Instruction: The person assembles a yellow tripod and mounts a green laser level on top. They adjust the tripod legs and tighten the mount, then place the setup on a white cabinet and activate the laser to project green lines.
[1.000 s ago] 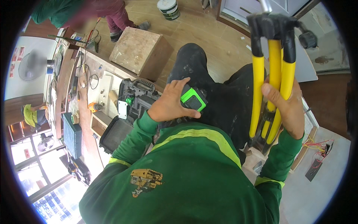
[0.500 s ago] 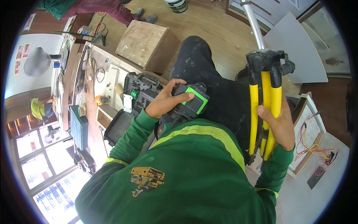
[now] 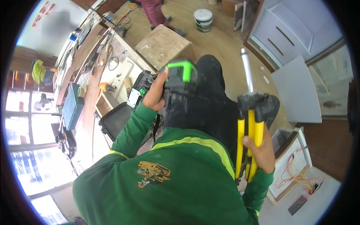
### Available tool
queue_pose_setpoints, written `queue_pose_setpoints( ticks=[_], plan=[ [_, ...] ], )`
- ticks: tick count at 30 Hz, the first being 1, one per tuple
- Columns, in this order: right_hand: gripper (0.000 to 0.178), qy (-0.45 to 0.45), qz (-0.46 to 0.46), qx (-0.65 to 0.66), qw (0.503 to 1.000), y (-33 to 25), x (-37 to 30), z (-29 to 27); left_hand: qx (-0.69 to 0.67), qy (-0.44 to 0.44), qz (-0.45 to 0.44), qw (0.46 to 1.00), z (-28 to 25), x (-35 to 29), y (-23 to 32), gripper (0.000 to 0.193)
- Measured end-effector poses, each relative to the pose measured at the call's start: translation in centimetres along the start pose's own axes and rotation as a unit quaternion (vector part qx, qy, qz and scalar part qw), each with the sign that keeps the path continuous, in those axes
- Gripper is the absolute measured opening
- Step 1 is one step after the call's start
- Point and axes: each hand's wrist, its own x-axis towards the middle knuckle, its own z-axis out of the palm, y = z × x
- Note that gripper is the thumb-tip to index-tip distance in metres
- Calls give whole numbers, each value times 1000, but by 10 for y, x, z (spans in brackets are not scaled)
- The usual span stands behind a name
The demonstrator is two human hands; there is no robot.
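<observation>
While the left hand (image 3: 154, 98) wraps its fingers around the side of a green-and-black laser level (image 3: 180, 77), lifting it above the lap, the right hand (image 3: 259, 153) is closed on the yellow legs of a folded tripod (image 3: 249, 123), held upright beside the right knee with its silver centre post pointing up and away. The level is well apart from the tripod head, so the work in hand looks like bringing the two together; as a judgement, the next move calls for the level's base to be turned down and lined up over the post while the right hand keeps the tripod steady.

One level and one tripod are in view, the tripod showing three yellow legs. Just below the level lies one open black carrying case (image 3: 123, 116) on the floor, near the left forearm. Farther out stands a long cluttered tabletop (image 3: 112, 48) with cables and small tools, one wooden box (image 3: 163, 43), and one white bucket (image 3: 203, 18). Another person's legs (image 3: 155, 13) show at the top edge.
</observation>
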Motion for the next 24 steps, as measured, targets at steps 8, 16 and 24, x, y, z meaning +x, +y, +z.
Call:
queue_pose_setpoints(
  ticks=[8,16,24],
  plan=[
    [84,-22,-31,-39,999,0,6,42,-188,-137,171,957,18,99,57,63],
    [86,22,-47,-126,991,-21,22,55,-108,-31,291,950,86,132,60,63],
    [91,38,-46,-145,988,-21,37,65,-64,-16,323,944,100,138,44,75]
  ],
)
